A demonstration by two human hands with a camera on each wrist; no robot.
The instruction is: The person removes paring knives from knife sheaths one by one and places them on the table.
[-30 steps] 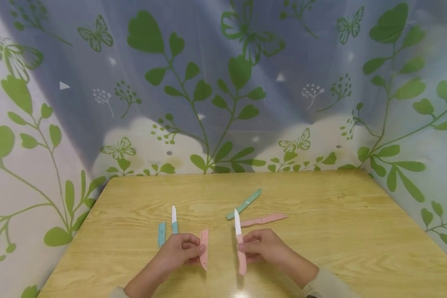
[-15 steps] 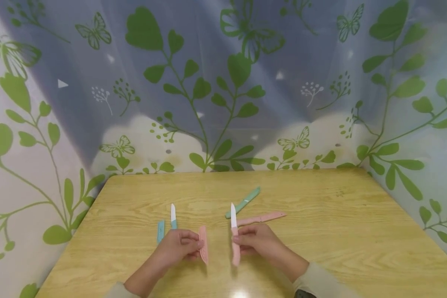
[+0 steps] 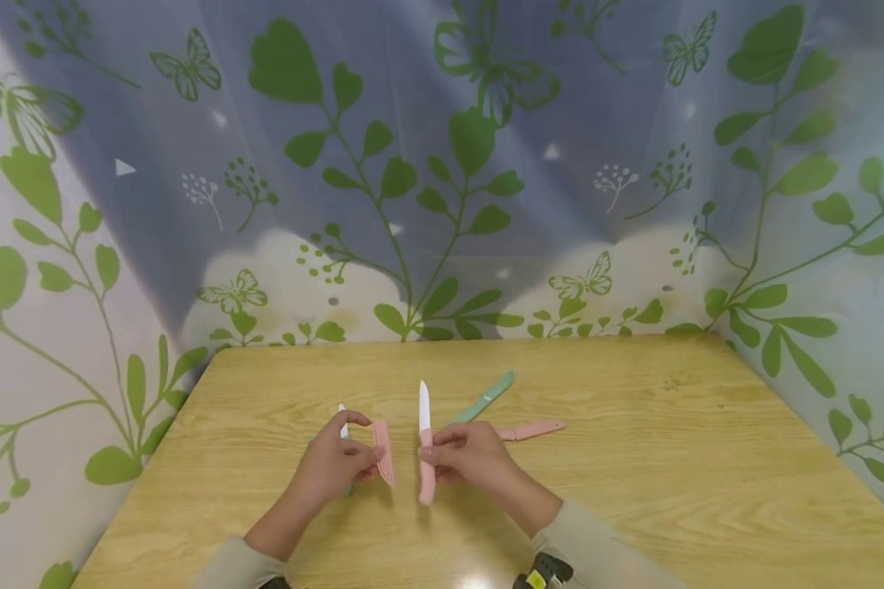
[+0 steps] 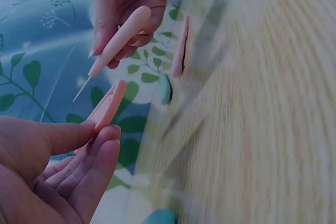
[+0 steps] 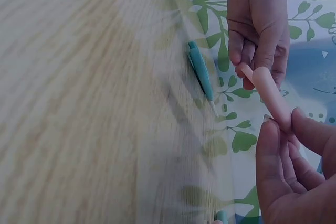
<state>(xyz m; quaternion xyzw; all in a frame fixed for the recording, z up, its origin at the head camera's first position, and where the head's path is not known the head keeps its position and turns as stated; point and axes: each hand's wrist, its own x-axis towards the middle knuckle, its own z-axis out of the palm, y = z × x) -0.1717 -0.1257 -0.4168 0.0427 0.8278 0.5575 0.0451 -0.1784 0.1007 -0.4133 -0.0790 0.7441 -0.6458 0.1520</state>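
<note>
My right hand (image 3: 471,454) pinches the pink handle of a small knife (image 3: 426,450), its white blade pointing up and away in the head view. To its left, my left hand (image 3: 335,458) pinches a pink knife sheath (image 3: 384,454) between thumb and fingers. A narrow gap separates sheath and knife. Both are held above the table, as the left wrist view shows with the knife (image 4: 119,41) beyond the sheath (image 4: 109,106). A blue-handled knife (image 3: 344,415) with a white blade lies partly hidden behind my left hand.
On the wooden table (image 3: 633,458), a sheathed green knife (image 3: 486,397) lies slantwise beyond my right hand. A sheathed pink knife (image 3: 534,429) lies to the right of it. The patterned curtain (image 3: 427,164) rises behind the table's far edge.
Both hands have moved forward and to the left, the right one further, bringing the knife closer to the sheath. My left hand now covers more of the blue knife and its blue sheath.
</note>
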